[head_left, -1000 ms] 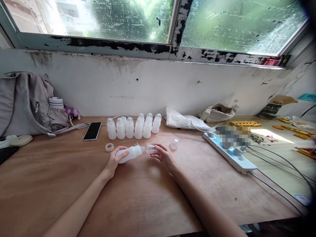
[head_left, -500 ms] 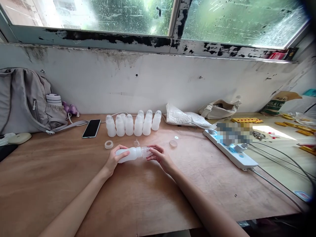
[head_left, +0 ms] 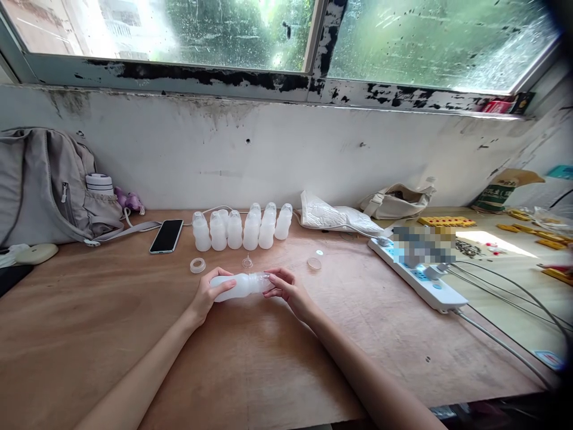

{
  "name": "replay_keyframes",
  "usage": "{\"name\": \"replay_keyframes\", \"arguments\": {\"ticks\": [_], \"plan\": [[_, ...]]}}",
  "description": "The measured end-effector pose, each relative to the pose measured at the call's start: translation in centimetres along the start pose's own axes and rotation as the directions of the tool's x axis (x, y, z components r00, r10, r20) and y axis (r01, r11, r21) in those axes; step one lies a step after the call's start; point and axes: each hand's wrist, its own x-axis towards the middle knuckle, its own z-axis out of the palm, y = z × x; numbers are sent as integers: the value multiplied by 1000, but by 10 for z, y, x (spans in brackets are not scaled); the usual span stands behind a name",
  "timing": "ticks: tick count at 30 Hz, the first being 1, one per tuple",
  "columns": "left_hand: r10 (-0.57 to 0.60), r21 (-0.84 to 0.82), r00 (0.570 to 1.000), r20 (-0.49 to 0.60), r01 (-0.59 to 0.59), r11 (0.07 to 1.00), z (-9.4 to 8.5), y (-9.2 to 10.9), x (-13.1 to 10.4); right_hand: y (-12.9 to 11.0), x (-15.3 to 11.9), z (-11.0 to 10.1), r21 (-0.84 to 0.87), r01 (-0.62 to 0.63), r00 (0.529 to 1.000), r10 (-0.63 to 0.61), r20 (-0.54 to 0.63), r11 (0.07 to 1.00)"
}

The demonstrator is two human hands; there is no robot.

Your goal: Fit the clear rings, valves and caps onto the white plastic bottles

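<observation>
A frosted white baby bottle (head_left: pixel 242 286) lies on its side above the table, its neck to the right. My left hand (head_left: pixel 207 295) is wrapped round its base end, thumb on top. At the neck end, the fingers of my right hand (head_left: pixel 290 291) grip a clear cap (head_left: pixel 259 282), which sits over the neck. Whether it is fully seated I cannot tell. Just beyond the bottle lie a whitish collar ring (head_left: pixel 192 266), a clear nipple (head_left: pixel 247 262), a clear round lid (head_left: pixel 314 263) and a small white disc (head_left: pixel 319 252).
Several capped baby bottles (head_left: pixel 234 230) stand at the back, near a phone (head_left: pixel 166 236) and a white plastic package (head_left: pixel 335 218). A grey backpack (head_left: pixel 40 185) is at left. On the right lies a power strip (head_left: pixel 421 278) with cables, before a small bag (head_left: pixel 398 201).
My right hand has moved slightly left, bringing the clear cap further over the bottle's neck. My left hand keeps its hold. The camera view has shifted slightly.
</observation>
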Motion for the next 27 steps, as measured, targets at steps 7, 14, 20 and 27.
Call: {"name": "replay_keyframes", "arguments": {"ticks": [7,14,20,27], "plan": [[31,-12,999,-25,-31,999,1,-4,0,3,-2,1,29,-9,1000,9,-4,1000],[64,5,998,-12,-64,998,0,-2,-3,0,-4,4,69,-25,999,23,26,997],[70,19,997,-32,-69,997,1,-1,-5,2,-5,4,73,-18,998,14,56,997],[111,27,990,-84,-109,994,4,-3,-8,3,-5,4,110,-40,994,29,103,993]]}}
